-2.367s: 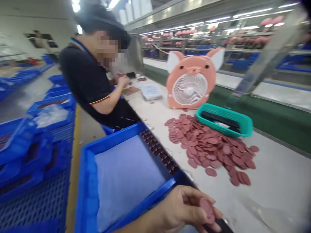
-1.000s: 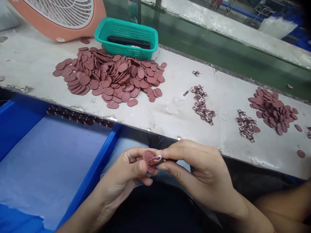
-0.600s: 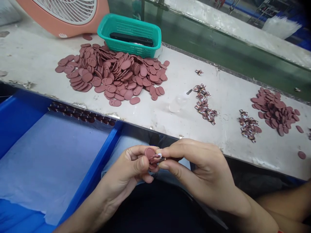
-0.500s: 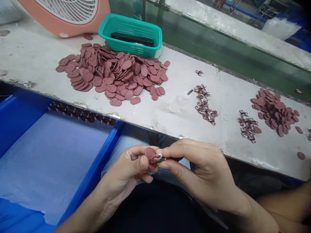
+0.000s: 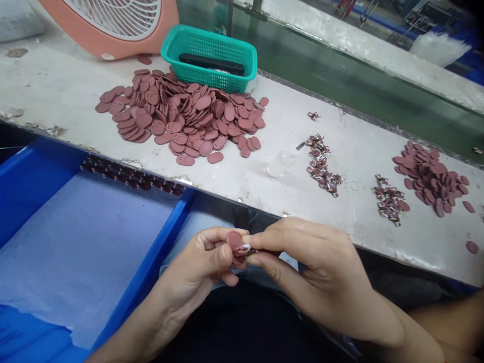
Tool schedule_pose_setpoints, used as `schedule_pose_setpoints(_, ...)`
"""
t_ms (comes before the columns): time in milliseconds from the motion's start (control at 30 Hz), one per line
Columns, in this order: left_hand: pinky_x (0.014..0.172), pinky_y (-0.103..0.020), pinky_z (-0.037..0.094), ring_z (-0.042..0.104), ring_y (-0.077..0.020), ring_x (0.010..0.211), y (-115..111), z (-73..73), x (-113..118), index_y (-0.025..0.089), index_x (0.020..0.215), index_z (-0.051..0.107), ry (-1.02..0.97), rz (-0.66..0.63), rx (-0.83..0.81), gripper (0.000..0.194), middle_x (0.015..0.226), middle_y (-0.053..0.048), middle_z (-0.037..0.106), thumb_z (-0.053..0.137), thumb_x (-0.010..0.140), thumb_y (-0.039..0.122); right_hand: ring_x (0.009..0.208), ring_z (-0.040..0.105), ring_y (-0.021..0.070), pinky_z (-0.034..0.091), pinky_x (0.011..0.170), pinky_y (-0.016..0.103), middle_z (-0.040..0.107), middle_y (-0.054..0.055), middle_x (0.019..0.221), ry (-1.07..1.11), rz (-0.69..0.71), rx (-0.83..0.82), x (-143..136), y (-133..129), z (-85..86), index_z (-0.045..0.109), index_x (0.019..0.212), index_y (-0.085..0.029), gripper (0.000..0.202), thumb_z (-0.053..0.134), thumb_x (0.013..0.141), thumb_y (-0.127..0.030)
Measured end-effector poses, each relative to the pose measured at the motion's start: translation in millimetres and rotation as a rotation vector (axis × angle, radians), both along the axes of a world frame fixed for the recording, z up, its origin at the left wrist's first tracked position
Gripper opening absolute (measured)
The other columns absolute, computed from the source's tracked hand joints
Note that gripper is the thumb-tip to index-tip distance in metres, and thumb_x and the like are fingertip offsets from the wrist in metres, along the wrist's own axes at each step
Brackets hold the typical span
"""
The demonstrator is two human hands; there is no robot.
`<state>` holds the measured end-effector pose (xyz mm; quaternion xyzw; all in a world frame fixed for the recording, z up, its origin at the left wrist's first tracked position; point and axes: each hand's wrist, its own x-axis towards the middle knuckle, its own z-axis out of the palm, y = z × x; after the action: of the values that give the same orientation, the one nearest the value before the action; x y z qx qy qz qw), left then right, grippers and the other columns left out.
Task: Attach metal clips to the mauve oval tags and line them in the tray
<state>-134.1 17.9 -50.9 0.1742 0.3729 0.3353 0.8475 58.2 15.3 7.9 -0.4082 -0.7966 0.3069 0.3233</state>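
Note:
My left hand (image 5: 212, 257) is closed on a reddish-brown oval disc (image 5: 234, 240), its thumb and fingers gripping the edge. Against that disc, my right hand (image 5: 313, 262) pinches a small brown-and-white figure piece (image 5: 245, 249) between thumb and forefinger. The figure touches the disc's lower right; its exact seating is hidden by my fingertips. Both hands are above my lap, just in front of the table edge. On the table lie a large heap of similar oval discs (image 5: 204, 103) and a cluster of small figure pieces (image 5: 319, 164).
A green basket (image 5: 251, 60) holding a black object (image 5: 212, 64) stands behind the heap, beside an orange fan (image 5: 168, 20). A second disc pile (image 5: 431, 176) and figure cluster (image 5: 389, 199) lie right. At left is a blue bin (image 5: 151, 272) with rows of finished-looking pieces (image 5: 132, 176).
The view has shifted slightly, so the table things appear a little further right and lower. Both hands keep their hold, with the figure piece still against the disc.

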Motion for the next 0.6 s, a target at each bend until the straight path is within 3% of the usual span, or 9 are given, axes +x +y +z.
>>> schedule_pose_setpoints(300, 0.044, -0.013, 0.044, 0.056, -0.0081, 0.054, -2.4, 1.7, 1.9, 0.017, 0.069, 0.076, 0.005, 0.02, -0.024, 0.042, 0.064, 0.001, 0.064, 0.095, 0.05, 0.049, 0.073, 0.067, 0.0102, 0.054, 0.069, 0.021, 0.073, 0.0, 0.085, 0.007, 0.029, -0.015, -1.6, 1.7, 2.3, 0.068, 0.104, -0.018, 0.016, 0.066, 0.091, -0.008)
schedule_pose_setpoints(600, 0.046, -0.011, 0.044, 0.053, -0.0046, 0.052, -3.7, -2.2, 2.8, 0.021, 0.074, 0.079, -0.019, 0.045, -0.015, 0.038, 0.067, 0.002, 0.066, 0.094, 0.053, 0.048, 0.07, 0.066, 0.0095, 0.052, 0.066, 0.02, 0.074, 0.002, 0.082, 0.054, 0.016, -0.043, -5.2, 4.8, -1.7, 0.07, 0.099, -0.013, 0.012, 0.066, 0.09, -0.006)
